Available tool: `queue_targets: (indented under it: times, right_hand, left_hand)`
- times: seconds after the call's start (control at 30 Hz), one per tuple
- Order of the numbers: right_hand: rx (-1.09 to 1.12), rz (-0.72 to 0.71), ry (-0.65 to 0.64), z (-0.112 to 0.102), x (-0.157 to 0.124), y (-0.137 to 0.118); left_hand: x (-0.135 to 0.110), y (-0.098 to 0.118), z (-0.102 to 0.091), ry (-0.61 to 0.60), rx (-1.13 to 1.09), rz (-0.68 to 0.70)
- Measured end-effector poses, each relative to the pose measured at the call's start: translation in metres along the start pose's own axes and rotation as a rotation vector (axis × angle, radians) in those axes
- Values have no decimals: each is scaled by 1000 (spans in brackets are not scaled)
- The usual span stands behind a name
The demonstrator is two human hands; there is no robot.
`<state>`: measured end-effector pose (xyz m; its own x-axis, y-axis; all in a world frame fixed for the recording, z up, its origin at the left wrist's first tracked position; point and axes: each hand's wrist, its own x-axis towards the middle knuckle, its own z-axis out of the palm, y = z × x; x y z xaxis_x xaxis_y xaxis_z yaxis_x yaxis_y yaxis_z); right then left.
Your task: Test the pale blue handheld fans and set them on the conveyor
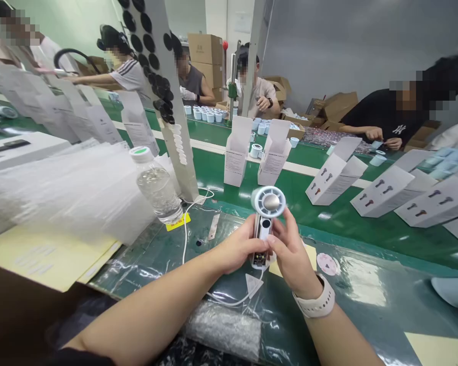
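Both hands hold a small light-blue handheld fan (270,202) upright above the green work surface. Its round head faces me, and its handle is uncovered, with circuit parts showing. My left hand (238,246) is closed round the handle's left side. On the other side, my right hand (290,249) grips it, thumb on the front of the handle and a finger up beside the head. A white cable (236,304) runs from the handle's lower end across the surface. Under the right hand lies a pale yellow paper (311,254), next to a pink-and-white round sticker (328,264).
A water bottle (158,185) stands left, by a post (181,152) with black discs stuck on it. Plastic sleeves (80,188) are piled further left. Open white boxes (234,157) line the green conveyor (209,175). Several co-workers sit opposite. Another light-blue piece (452,292) lies right.
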<state>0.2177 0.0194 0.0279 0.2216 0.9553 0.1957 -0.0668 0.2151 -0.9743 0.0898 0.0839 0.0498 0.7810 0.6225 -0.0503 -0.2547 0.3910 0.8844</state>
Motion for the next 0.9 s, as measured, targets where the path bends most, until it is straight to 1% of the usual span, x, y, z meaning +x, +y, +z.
queue_targets:
  times: [0.1, 0.23, 0.37, 0.47, 0.6, 0.77, 0.9]
  right_hand:
    - [38, -40, -37, 0, -1, -5]
    - [10, -55, -56, 0, -1, -7]
    - [35, -29, -31, -1, 0, -8]
    - [66, -12, -33, 0, 2, -7]
    - [106, -6, -17, -1, 1, -6]
    - [131, 32, -13, -2, 2, -5]
    - [164, 52, 0, -1, 3, -4]
  left_hand:
    - [0, -6, -2, -32, 93, -3]
    - [2, -4, -8, -98, 198, 11]
    - [2, -2, -8, -48, 301, -5]
    - [2, -2, -7, -59, 286, -10]
    - [3, -5, -10, -76, 316, 17]
    - [4, -7, -11, -141, 209, 4]
    - [5, -10, -11, -139, 195, 1]
